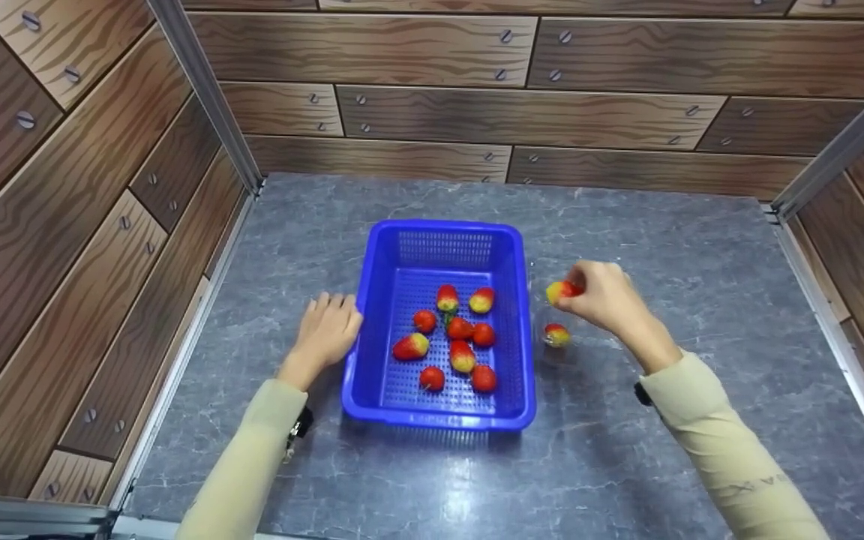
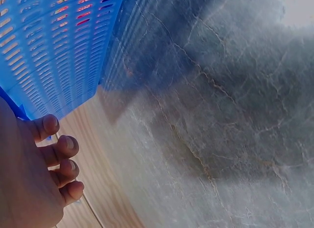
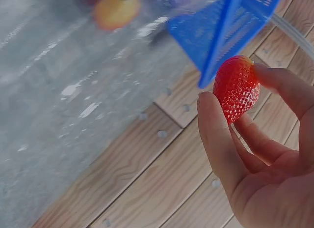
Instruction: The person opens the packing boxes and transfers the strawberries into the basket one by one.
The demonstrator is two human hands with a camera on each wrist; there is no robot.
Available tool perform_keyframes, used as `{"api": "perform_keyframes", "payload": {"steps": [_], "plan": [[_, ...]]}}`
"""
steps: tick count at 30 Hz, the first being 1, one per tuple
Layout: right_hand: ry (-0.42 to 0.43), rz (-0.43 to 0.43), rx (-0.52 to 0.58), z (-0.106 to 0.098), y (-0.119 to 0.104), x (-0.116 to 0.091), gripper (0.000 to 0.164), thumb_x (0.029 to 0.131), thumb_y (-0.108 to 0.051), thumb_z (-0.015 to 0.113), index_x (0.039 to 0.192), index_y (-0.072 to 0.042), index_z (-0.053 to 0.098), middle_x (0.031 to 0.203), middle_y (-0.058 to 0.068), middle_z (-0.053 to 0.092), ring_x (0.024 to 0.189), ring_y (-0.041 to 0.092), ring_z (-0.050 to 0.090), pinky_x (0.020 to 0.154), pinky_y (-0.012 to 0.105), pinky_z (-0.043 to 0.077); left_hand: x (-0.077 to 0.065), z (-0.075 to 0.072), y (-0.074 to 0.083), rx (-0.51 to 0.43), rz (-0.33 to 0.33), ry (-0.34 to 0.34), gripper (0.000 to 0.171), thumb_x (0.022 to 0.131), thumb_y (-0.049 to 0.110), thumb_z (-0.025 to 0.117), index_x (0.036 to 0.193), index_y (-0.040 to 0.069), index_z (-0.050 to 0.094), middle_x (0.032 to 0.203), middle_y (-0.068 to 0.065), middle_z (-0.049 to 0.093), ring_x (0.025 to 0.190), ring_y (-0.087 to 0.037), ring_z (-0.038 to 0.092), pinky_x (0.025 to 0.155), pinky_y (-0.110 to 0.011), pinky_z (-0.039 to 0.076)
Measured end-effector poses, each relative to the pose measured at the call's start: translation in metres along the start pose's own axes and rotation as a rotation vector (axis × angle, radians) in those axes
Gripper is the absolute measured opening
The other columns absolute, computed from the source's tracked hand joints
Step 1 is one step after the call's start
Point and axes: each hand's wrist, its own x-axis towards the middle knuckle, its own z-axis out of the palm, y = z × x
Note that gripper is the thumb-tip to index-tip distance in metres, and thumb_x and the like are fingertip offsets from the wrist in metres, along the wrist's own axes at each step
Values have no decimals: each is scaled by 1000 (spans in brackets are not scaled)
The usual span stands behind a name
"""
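Note:
Right of the blue basket (image 1: 439,424), my right hand (image 1: 603,296) pinches a red and yellow strawberry (image 3: 236,88) between thumb and fingertips, raised over the table. Another strawberry (image 1: 556,335) is just below that hand in the head view, beside the basket's right wall. My left hand (image 1: 325,330) holds the basket's left rim, its fingers (image 2: 66,145) curled under the rim outside the perforated wall; the left thumb is hidden. Inside the basket lie several red and yellow strawberries (image 1: 411,346) and several rounder red fruits (image 1: 432,379).
The basket stands on a grey marbled tabletop (image 1: 672,262). Wood-patterned panels (image 1: 432,52) close off the back and both sides, with metal posts (image 1: 211,90) at the corners. Clear glossy plastic shows around the strawberry outside the basket.

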Motion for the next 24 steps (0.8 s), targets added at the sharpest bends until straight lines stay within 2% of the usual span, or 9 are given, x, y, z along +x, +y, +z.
{"api": "perform_keyframes", "payload": {"steps": [10,16,24], "plan": [[-14,-23,40,16,-41,39,24,77,-16,79,89,1,67,82,14,66,72,26,60,66,41,52,-1,1,-1,10,17,36,34,102,21,33,103,-1,59,102,-21,63,94,-41,51,83,-53,39],[-46,-14,75,31,-64,61,28,77,-17,81,92,1,67,88,16,67,78,28,62,72,40,53,0,2,-1,-8,12,34,36,103,22,33,108,-1,60,106,-21,64,97,-42,51,86,-54,39],[-48,-58,123,55,-92,84,29,73,-18,84,89,0,68,86,13,67,78,25,60,73,39,52,0,1,-2,-3,8,29,37,103,22,32,110,-1,61,106,-21,64,98,-41,51,87,-53,38]]}}
